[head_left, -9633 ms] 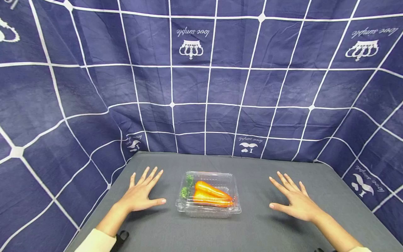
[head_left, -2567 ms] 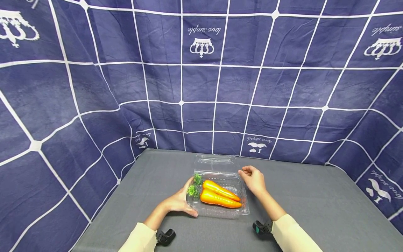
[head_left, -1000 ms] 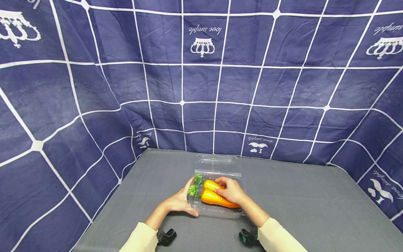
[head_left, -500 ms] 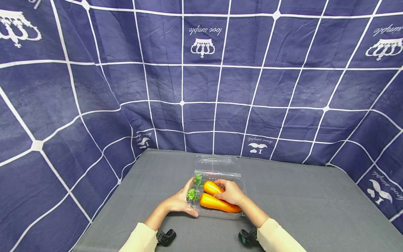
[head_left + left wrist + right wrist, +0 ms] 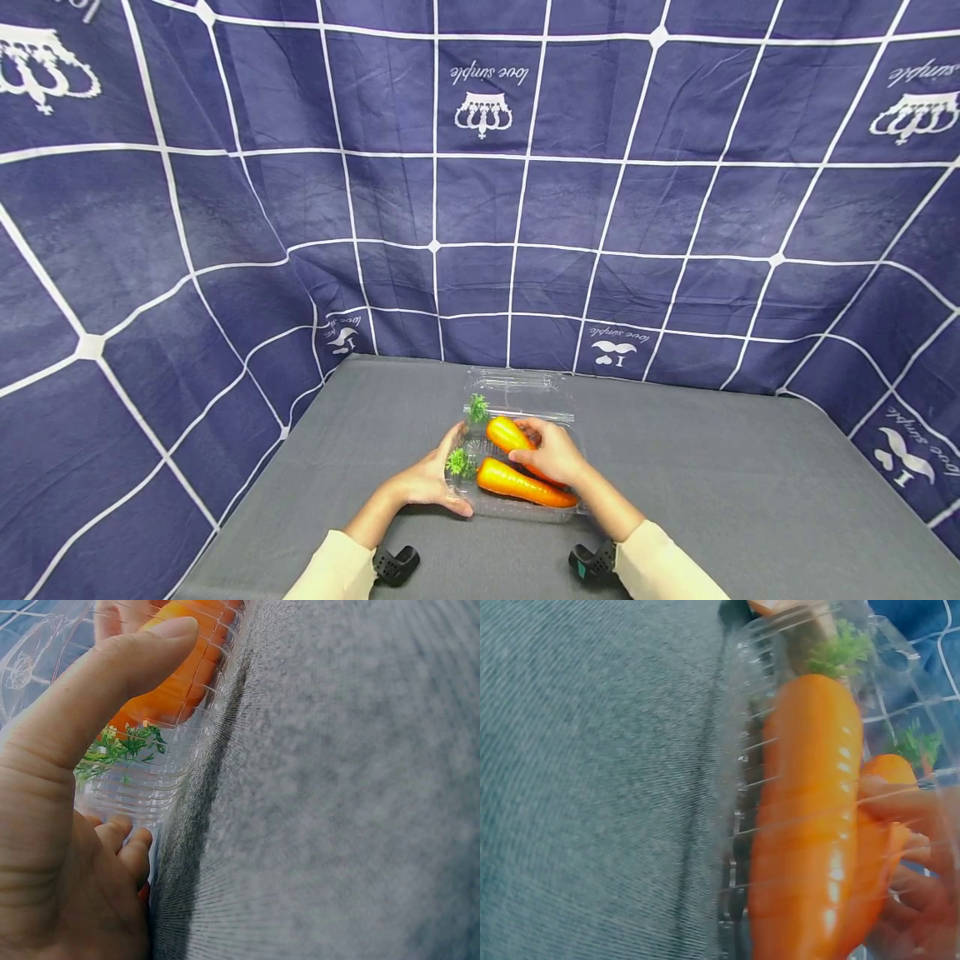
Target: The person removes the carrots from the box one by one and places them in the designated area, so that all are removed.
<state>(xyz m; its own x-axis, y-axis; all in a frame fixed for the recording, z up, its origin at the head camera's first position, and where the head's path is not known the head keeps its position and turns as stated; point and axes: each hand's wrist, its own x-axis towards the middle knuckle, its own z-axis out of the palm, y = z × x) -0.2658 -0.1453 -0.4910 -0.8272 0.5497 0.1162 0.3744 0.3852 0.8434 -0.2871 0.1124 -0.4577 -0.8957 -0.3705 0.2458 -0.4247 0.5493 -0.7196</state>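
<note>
A clear plastic clamshell container (image 5: 517,510) stands on the table with its lid (image 5: 521,390) folded back. My left hand (image 5: 422,482) grips the container's left end, thumb at the front corner and fingers round the far side. Between thumb and fingers, my right hand (image 5: 557,458) pinches the farther orange carrot (image 5: 504,432), whose leafy end is raised and tilted toward the back left. The nearer carrot (image 5: 521,483) lies in the container, its green tuft (image 5: 457,461) by my left hand. The right wrist view shows this nearer carrot (image 5: 806,810) through the clear wall. My right fingers hide part of the farther carrot.
The grey tabletop (image 5: 697,475) extends on both sides of the container. A blue curtain with a white grid (image 5: 570,200) hangs behind and at the sides. Black wrist straps (image 5: 395,565) sit below both cuffs.
Earlier the container was closed and both hands were apart; then its lid was folded back. My right hand has since taken the farther carrot, and its leafy end has risen away from the nearer one.
</note>
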